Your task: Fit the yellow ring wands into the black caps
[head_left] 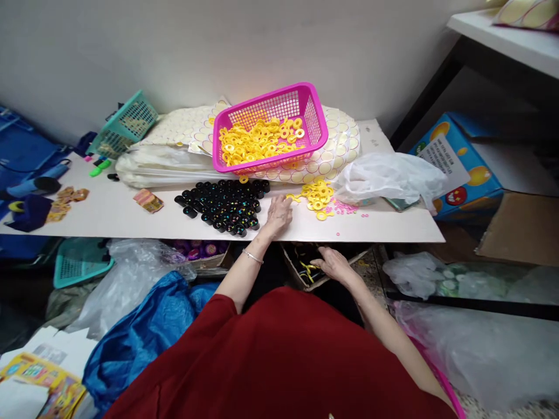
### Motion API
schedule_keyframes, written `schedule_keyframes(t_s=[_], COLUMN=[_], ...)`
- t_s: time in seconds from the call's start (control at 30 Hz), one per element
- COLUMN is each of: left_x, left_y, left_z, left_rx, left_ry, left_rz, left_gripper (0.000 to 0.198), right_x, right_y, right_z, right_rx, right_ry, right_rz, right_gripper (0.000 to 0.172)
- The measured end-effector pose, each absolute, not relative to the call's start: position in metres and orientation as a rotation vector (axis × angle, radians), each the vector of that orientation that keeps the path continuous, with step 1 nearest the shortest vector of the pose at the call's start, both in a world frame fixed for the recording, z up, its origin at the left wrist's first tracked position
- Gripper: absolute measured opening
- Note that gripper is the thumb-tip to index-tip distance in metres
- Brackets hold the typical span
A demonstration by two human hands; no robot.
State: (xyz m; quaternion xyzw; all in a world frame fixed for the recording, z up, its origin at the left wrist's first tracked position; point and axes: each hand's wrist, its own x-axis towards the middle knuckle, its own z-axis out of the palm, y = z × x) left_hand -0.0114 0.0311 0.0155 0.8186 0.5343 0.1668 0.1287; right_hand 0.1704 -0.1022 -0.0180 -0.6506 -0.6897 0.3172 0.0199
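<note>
My left hand [279, 215] rests on the white tabletop [375, 227], between a cluster of black round pieces [222, 203] and a small pile of yellow ring pieces [318, 195]. Its fingers point toward a yellow piece; whether they grip anything is too small to tell. Below the table edge, my right hand [334, 265] is over an open box [308, 282] with dark and yellow pieces, its fingertips near a yellow one. Tiny pink rings [343, 206] lie beside the yellow pile. Behind stands a pink basket [321, 125] holding many yellow rings.
A white plastic bag [386, 177] lies on the right of the table, with a blue box [463, 169] beyond. At left are a teal basket [131, 119], orange packets [148, 201] and brown pieces [67, 201]. Blue plastic [144, 337] hangs below.
</note>
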Motion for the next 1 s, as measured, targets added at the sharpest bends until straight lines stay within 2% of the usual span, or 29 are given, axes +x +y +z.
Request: schedule_keyframes(t_s=[0.1, 0.17, 0.23, 0.37, 0.47, 0.57, 0.77, 1.0], left_x=[-0.007, -0.003, -0.002, -0.012, -0.028, -0.041, -0.047, -0.047], left_y=[0.043, 0.043, 0.04, 0.029, 0.024, 0.022, 0.026, 0.028], left_z=[0.017, 0.018, 0.021, 0.03, 0.036, 0.041, 0.046, 0.046], left_rx=[2.375, 2.375, 2.388, 2.356, 2.217, 2.155, 2.161, 2.157], left_ry=[1.674, 1.68, 1.706, 2.018, 2.31, 2.401, 2.31, 2.205], left_rz=[0.34, 0.273, 0.254, 0.281, 0.28, 0.235, 0.18, 0.25], left_gripper=[0.028, 0.024, 0.023, 0.029, 0.031, 0.033, 0.032, 0.031], right_x=[0.185, 0.193, 0.198, 0.196, 0.188, 0.183, 0.185, 0.186], right_y=[-0.103, -0.101, -0.094, -0.067, -0.048, -0.036, -0.03, -0.029], right_z=[-0.002, 0.005, 0.009, 0.009, 0.008, 0.006, -0.004, -0.014], right_rx=[-1.727, -1.594, -1.587, -1.751, -1.899, -1.932, -1.779, -1.604], right_ry=[-2.065, -1.959, -1.879, -1.902, -2.054, -2.173, -2.321, -2.288], right_rz=[1.305, 1.367, 1.123, 0.368, 0.074, -0.03, -0.233, -0.205], right_gripper=[0.018, 0.023, 0.025, 0.027, 0.025, 0.021, 0.025, 0.018])
